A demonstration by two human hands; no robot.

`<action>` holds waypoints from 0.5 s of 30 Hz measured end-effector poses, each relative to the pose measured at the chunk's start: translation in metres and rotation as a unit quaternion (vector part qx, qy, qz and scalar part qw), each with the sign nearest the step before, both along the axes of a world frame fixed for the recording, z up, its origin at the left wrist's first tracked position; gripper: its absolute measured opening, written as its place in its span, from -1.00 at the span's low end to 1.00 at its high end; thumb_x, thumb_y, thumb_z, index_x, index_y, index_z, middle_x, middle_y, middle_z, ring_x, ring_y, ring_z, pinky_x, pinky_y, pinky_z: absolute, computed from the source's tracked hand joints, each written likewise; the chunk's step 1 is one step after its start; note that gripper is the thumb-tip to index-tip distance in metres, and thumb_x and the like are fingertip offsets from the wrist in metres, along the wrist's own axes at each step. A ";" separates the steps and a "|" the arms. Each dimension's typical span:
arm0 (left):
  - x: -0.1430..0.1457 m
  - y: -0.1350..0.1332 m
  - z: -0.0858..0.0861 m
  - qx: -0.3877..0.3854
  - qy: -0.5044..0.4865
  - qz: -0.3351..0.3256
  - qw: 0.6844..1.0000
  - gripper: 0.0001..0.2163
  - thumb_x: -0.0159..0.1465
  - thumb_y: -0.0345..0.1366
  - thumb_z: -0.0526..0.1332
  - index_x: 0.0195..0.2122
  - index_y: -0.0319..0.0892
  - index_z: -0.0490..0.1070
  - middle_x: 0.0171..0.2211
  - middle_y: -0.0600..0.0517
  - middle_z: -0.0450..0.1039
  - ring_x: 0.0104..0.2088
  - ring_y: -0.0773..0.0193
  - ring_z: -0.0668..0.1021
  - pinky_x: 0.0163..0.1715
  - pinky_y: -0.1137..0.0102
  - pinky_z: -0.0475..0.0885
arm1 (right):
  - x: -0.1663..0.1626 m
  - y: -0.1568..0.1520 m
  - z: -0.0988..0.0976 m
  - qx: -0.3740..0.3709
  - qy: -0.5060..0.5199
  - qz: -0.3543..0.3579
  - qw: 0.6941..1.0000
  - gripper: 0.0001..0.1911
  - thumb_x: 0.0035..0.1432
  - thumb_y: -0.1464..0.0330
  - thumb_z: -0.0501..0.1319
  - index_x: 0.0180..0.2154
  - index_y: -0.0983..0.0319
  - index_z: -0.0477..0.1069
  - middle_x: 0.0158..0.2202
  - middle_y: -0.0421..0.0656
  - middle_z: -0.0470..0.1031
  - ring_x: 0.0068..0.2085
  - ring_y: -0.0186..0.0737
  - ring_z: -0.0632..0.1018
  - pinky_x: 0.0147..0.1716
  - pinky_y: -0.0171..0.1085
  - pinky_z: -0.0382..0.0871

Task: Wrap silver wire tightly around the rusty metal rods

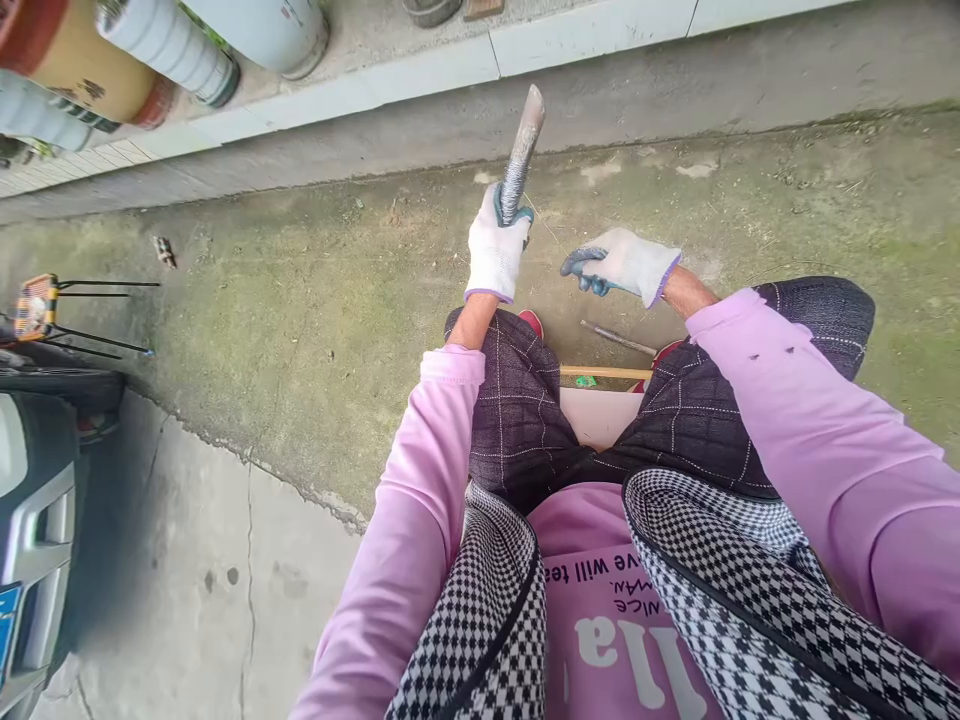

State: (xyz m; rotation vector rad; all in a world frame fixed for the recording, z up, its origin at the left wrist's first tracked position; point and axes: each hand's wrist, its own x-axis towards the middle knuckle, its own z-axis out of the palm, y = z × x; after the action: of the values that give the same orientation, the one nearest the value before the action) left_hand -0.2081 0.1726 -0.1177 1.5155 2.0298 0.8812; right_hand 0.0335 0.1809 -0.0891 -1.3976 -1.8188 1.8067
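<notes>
Both hands wear white knit gloves with dark blue-grey coated palms. My left hand point(499, 245) is closed around a thick stick point(519, 155) that points up and away from me. Fine silvery wire or thread is wound in tight turns on the stick just above the glove. From there a thin strand point(551, 230) stretches across to my right hand point(621, 265), whose fingers are closed in a pinch on it. On the ground between my feet lies a thin grey rod point(619, 337).
I sit on a low stool point(600, 415) with a yellowish front bar. A white-tiled ledge point(420, 75) carrying several pots point(169, 45) runs along the far side. To the left are a small chair point(56, 310) and a car's front point(37, 520) on cracked concrete.
</notes>
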 end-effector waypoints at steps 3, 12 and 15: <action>-0.008 0.004 -0.009 -0.018 -0.022 0.018 0.999 -0.58 0.69 -0.39 0.19 0.51 -0.06 0.53 -0.02 -0.03 0.69 -0.08 0.11 0.86 0.04 0.19 0.81 | 0.001 -0.005 0.002 0.011 0.016 0.017 1.000 -0.84 0.41 0.28 0.72 -0.12 0.20 0.86 -0.40 -0.17 0.67 -0.31 -0.10 0.78 -0.15 -0.15 0.79; 0.017 -0.032 0.025 -0.179 0.367 -0.199 0.891 -0.55 0.63 -0.46 0.23 0.46 -0.16 0.70 0.23 -0.35 0.81 0.24 -0.20 0.85 0.35 0.02 0.70 | 0.020 -0.009 0.035 0.080 -0.100 0.124 0.984 -0.78 0.58 0.55 0.44 -0.16 0.22 0.83 -0.48 -0.21 0.62 -0.46 -0.27 0.44 -0.41 -0.28 0.29; 0.035 -0.043 0.032 -0.197 0.378 -0.311 0.849 -0.63 0.61 -0.47 0.30 0.32 -0.09 0.78 0.15 -0.30 0.82 0.22 -0.16 0.84 0.36 0.06 0.64 | 0.030 0.009 0.031 0.132 -0.144 0.096 0.976 -0.81 0.56 0.57 0.47 -0.16 0.27 0.83 -0.51 -0.17 0.58 -0.36 -0.18 0.57 -0.27 -0.26 0.39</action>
State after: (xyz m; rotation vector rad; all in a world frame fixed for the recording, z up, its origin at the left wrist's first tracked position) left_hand -0.1728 0.1299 -0.0856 2.2551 1.7620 -0.4443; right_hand 0.0632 0.1899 -0.0579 -1.4815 -2.3137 1.4270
